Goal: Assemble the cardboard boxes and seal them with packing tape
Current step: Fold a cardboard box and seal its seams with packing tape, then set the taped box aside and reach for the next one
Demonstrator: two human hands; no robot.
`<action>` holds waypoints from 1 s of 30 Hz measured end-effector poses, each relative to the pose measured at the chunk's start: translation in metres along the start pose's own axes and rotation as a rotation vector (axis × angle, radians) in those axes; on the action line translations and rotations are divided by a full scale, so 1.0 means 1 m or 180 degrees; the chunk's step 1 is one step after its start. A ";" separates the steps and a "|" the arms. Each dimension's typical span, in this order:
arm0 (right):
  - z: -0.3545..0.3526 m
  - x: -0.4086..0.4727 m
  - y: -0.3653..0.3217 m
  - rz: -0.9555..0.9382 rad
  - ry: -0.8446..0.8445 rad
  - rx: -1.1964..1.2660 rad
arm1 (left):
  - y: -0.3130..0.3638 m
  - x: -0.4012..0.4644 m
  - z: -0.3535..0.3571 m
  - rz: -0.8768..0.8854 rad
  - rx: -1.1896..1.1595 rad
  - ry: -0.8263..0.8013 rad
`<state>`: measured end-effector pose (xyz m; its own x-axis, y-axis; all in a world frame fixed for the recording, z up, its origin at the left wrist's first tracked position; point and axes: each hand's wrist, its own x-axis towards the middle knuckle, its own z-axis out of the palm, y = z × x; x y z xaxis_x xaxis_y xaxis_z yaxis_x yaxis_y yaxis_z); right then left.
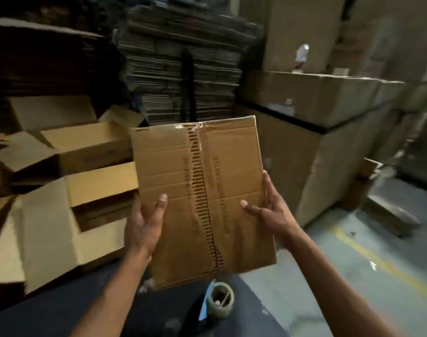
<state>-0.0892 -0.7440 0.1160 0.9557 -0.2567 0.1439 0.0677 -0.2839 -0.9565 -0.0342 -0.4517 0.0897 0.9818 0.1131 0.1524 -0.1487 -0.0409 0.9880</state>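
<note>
- Head view: a taped cardboard box [202, 200] is held up in front of the person, its sealed face toward the camera, above the lap and clear of the floor [353, 276].
- The left hand [144, 224] grips the box's left edge, thumb on the face and fingers hidden behind; the right hand [270, 207] holds the right edge the same way, its fingers running up the side.
- A strip of clear packing tape [202, 181] runs along the centre seam; near the bottom edge the seam looks slightly gapped.
- The tape roll [219, 300] rests just below the box, by the person's leg.
- Open assembled boxes [86, 166] lie to the left; a stack of flat cardboard [183, 76] stands behind.
- Judgement: before setting it aside, check the seam and press the tape flat at its lower end.
</note>
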 end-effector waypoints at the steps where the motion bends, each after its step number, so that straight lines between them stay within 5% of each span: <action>1: -0.026 -0.001 0.006 0.0001 0.0218 -0.0102 | 0.002 0.001 0.032 -0.0008 -0.0037 -0.0189; 6: -0.143 0.002 0.065 0.0045 0.1315 -0.0630 | -0.005 0.001 0.200 -0.0334 -0.0224 -0.0915; 11: -0.293 0.052 0.172 0.0622 0.1715 -0.1060 | -0.066 0.022 0.390 -0.0652 0.0113 -0.1342; 19: -0.466 0.152 0.500 0.2006 0.1711 -0.0570 | -0.291 0.041 0.690 -0.1580 0.1025 -0.1649; 25: -0.492 0.158 0.763 0.3030 0.1801 -0.0152 | -0.538 0.039 0.823 -0.2104 0.1768 -0.2139; 30: -0.495 0.181 0.910 0.3087 0.1506 -0.0255 | -0.677 0.025 0.874 -0.2108 0.2115 -0.2521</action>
<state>0.0034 -1.5062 -0.6024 0.3833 -0.7302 -0.5655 -0.6933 0.1771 -0.6986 0.1942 -1.2891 -0.5954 0.6799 -0.3204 -0.6596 0.2675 -0.7291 0.6300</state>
